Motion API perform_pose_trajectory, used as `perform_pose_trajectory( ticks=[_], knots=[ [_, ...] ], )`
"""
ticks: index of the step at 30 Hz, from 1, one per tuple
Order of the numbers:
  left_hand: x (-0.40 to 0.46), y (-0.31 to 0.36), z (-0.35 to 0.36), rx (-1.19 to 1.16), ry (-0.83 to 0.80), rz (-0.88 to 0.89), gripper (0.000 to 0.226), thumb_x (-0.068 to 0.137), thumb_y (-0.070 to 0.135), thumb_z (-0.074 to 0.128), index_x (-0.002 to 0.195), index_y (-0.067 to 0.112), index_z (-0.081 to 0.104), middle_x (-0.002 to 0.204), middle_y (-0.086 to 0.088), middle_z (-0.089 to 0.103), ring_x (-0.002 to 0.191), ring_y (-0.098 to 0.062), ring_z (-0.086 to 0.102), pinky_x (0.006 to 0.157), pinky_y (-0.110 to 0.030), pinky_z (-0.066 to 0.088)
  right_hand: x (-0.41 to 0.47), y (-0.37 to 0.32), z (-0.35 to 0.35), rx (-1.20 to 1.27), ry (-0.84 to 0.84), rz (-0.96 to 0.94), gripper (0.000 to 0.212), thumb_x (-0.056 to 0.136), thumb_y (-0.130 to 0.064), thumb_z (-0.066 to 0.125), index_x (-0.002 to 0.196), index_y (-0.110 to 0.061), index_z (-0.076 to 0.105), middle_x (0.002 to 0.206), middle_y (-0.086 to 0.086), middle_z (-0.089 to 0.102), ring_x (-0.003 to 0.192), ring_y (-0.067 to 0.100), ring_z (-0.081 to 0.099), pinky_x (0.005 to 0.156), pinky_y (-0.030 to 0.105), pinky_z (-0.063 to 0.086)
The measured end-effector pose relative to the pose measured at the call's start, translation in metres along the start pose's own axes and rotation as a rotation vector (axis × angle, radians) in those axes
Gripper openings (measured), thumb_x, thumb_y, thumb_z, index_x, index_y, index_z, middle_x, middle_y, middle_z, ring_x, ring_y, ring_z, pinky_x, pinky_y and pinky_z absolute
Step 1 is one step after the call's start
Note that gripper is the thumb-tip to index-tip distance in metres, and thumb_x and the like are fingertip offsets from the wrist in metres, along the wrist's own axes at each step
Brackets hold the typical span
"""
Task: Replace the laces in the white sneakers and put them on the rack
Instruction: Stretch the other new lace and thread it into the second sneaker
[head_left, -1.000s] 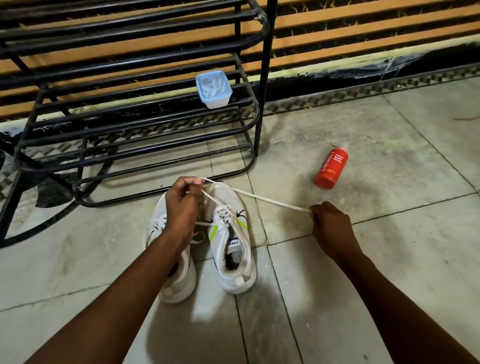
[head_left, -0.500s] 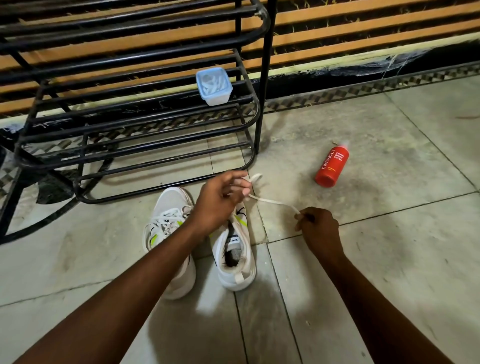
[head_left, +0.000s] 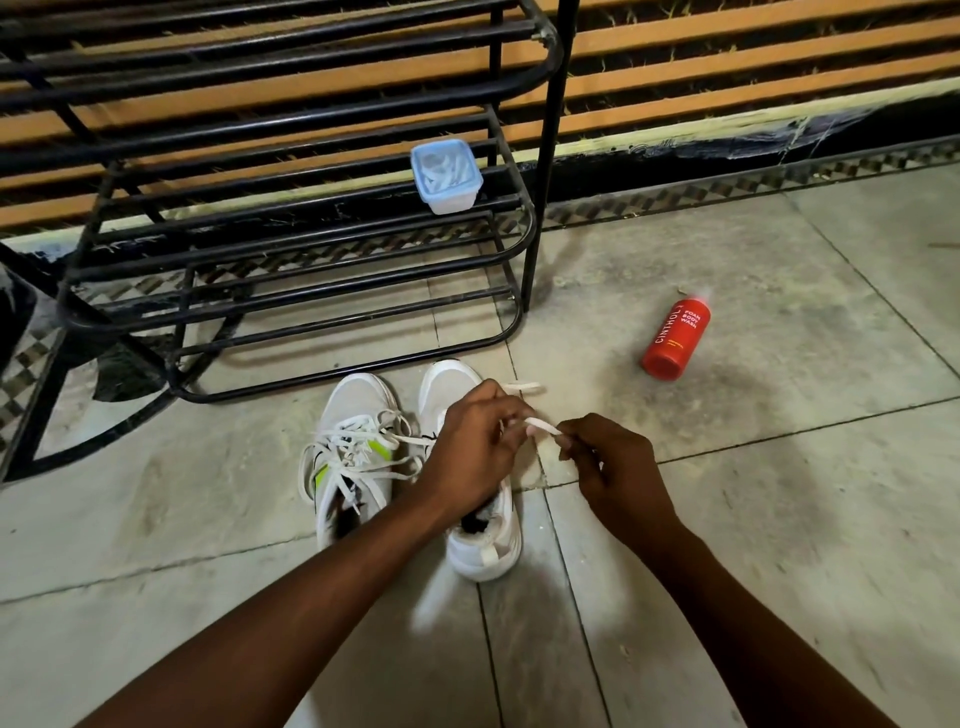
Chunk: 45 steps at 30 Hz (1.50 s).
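While both hands pinch it, the lace (head_left: 540, 426) runs as a short white strip between them, above the right sneaker (head_left: 485, 540), with another stretch of it lying loose on the floor (head_left: 779, 519) just past the left fingers. The left hand (head_left: 480, 447) has its fingers curled round the lace and covers the middle of that sneaker. The right hand (head_left: 610, 467) grips the strip's other end between thumb and fingertips, just beside the left hand. The right sneaker stands on the tiles with its toe toward the rack (head_left: 291, 218); whether any lace is threaded in it is hidden by the hand. The left sneaker (head_left: 353, 457) touches it side by side and carries slack, untied laces over a green-yellow flash. Both shoes sit just in front of the black rack's lowest bars. On a lower shelf of the rack stands a small tub (head_left: 447, 176) with a pale blue lid. A red bottle (head_left: 675, 343) lies on the floor, well apart to the right.
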<state>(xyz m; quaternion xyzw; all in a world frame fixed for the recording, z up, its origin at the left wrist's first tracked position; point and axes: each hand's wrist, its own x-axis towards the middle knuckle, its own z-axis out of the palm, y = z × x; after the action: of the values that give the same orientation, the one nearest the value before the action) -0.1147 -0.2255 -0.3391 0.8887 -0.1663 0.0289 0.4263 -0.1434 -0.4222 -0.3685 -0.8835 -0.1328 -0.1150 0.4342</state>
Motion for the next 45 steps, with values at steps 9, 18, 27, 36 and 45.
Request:
perform_pose_trajectory(
  ticks=[9, 18, 27, 36, 45],
  knots=[
    [-0.011, -0.004, -0.010, -0.084, 0.079, -0.039, 0.016, 0.091, 0.008, 0.076, 0.098, 0.021, 0.082, 0.089, 0.010, 0.066, 0.085, -0.007, 0.064, 0.075, -0.014, 0.046, -0.001, 0.006, 0.030, -0.071, -0.055, -0.009, 0.005, 0.089, -0.011, 0.071, 0.085, -0.013, 0.071, 0.086, -0.006, 0.050, 0.076, 0.013, 0.051, 0.068, 0.026, 0.042],
    [-0.026, -0.007, -0.025, 0.060, 0.183, -0.154, 0.032, 0.087, 0.008, 0.077, 0.116, 0.018, 0.072, 0.103, 0.006, 0.066, 0.097, -0.013, 0.062, 0.087, -0.030, 0.051, 0.010, -0.013, 0.044, 0.310, 0.020, 0.306, 0.011, 0.091, -0.006, 0.071, 0.083, -0.011, 0.075, 0.070, 0.000, 0.072, 0.063, 0.015, 0.070, 0.065, 0.039, 0.058],
    [-0.047, 0.000, -0.032, 0.170, 0.009, -0.433, 0.040, 0.075, 0.011, 0.068, 0.115, 0.012, 0.065, 0.105, 0.000, 0.052, 0.100, -0.017, 0.053, 0.087, -0.023, 0.046, 0.027, -0.041, 0.060, 0.607, 0.057, 0.407, 0.012, 0.089, 0.005, 0.068, 0.084, -0.005, 0.072, 0.077, 0.015, 0.073, 0.071, 0.029, 0.071, 0.072, 0.044, 0.060],
    [-0.050, 0.004, -0.044, 0.107, -0.100, -0.483, 0.065, 0.051, 0.026, 0.059, 0.114, 0.013, 0.061, 0.107, 0.002, 0.050, 0.105, -0.015, 0.050, 0.088, -0.022, 0.042, 0.031, -0.041, 0.072, 0.375, 0.029, 0.362, 0.012, 0.082, -0.007, 0.080, 0.081, -0.018, 0.075, 0.069, -0.004, 0.073, 0.069, 0.012, 0.071, 0.071, 0.034, 0.055],
    [-0.049, -0.010, -0.033, 0.188, -0.053, -0.461, 0.023, 0.086, 0.022, 0.071, 0.104, 0.011, 0.060, 0.104, 0.000, 0.048, 0.099, -0.017, 0.047, 0.085, -0.025, 0.039, 0.035, -0.044, 0.073, 0.322, -0.007, 0.303, 0.019, 0.082, -0.007, 0.080, 0.078, -0.025, 0.075, 0.075, -0.007, 0.074, 0.075, 0.011, 0.070, 0.074, 0.028, 0.053]
  ],
)
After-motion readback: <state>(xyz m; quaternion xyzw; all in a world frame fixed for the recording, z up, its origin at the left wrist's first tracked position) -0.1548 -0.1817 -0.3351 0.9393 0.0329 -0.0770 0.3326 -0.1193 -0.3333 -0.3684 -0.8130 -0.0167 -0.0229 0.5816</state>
